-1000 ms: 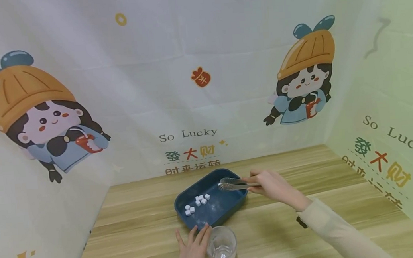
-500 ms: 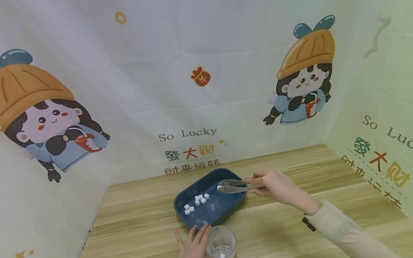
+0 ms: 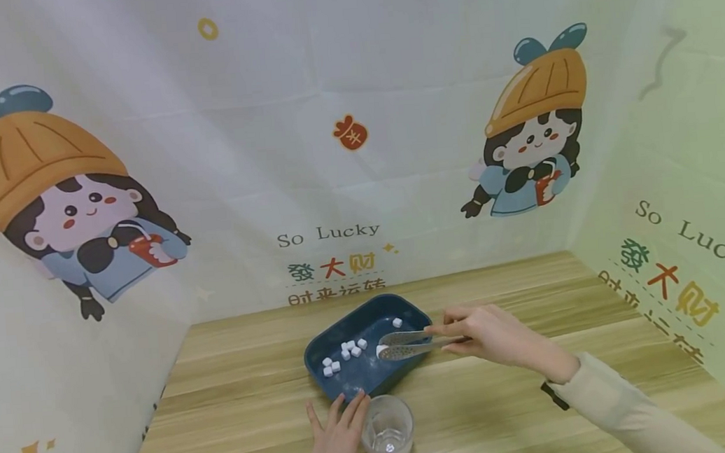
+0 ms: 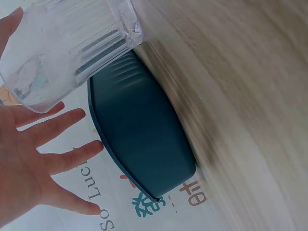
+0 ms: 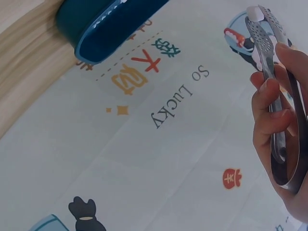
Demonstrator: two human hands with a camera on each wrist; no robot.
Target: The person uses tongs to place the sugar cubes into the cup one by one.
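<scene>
My right hand (image 3: pixel 493 333) grips a pair of metal tongs (image 3: pixel 405 351) over the dark blue tray (image 3: pixel 383 386). Between the perforated tips, a white cube (image 5: pixel 255 13) is pinched, clear in the right wrist view. Several more white cubes (image 3: pixel 355 348) lie in the tray's left half and one lone cube (image 3: pixel 397 322) near its back right. With fingers spread and straight, my left hand (image 3: pixel 340 442) has its fingertips at the tray's front rim. Its thumb lies against a clear drinking glass (image 4: pixel 53 53), which stands in front of the tray.
The wood-grain table (image 3: pixel 236 411) carries the tray and glass. Printed white cloth (image 3: pixel 430 201) hangs behind and on both sides. A black strap (image 3: pixel 554 395) hangs at the right sleeve (image 3: pixel 627 404).
My right hand has brought the tongs nearer to me and slightly rightward, with the white cube in their tips. The lone cube at the tray's back right now shows. The left hand stays in place.
</scene>
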